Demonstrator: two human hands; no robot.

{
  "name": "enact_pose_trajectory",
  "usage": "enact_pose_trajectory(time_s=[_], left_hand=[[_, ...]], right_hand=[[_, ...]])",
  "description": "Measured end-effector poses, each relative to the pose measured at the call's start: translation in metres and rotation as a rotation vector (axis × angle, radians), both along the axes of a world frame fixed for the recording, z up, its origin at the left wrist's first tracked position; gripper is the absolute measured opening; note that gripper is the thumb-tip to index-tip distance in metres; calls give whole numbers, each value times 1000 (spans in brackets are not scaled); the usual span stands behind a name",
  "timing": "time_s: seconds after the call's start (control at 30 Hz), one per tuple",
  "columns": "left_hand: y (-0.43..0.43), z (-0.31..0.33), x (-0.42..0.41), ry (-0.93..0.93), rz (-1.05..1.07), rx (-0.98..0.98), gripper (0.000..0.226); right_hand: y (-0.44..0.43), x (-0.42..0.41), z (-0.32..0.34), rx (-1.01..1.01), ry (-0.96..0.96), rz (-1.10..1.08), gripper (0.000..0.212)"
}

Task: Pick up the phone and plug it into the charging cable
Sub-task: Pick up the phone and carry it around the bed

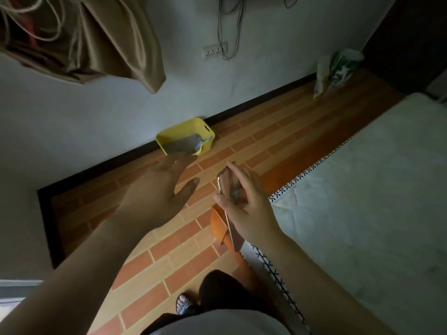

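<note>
My right hand [246, 204] grips a slim phone [223, 187] with a gold edge, held edge-on and tilted, its top end pointing away from me. My left hand [160, 187] is stretched forward to the left of the phone, palm down, fingers apart, holding nothing. Black cables [228, 27] hang down the wall at the top centre, looping past a white socket strip [214, 51]. Their free ends are not clearly visible.
A yellow plastic basket [193, 126] with grey contents sits on the brick-patterned floor against the wall. A white mattress [377, 180] with patterned trim fills the right side. A plastic bag [336, 68] leans at the far wall. Brown cloth [116, 39] hangs top left.
</note>
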State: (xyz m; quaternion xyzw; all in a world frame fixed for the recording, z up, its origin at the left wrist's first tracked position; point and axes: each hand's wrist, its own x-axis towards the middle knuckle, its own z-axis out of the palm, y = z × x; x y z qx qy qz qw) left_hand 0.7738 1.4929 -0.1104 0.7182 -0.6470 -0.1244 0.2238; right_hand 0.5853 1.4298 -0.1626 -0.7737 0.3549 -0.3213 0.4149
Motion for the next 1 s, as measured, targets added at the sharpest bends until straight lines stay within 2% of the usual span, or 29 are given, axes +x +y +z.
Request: enact_pose_trajectory(time_s=[0.1,0.4,0.57,0.67,0.83,1.0], left_hand=[[-29,-5,36,16,-40,-11,54],[-184,-4,142,78,-66,-71,41],[-257,-6,179,39,-30,-9,51],[-294,-10,202,48,-20,21,55],[-371,-18,241,50,-52,31,51],[-476,-12,279,43,-181,16,47]], right_hand=[[-32,35,2,-5,-5,-9,61],[-176,135,7,7,7,-21,61],[-252,174,15,81,-36,-88,59],[-294,196,14,70,12,-110,59],[-370,237,4,73,20,-174,60],[-450,270,1,72,-20,-244,61]])
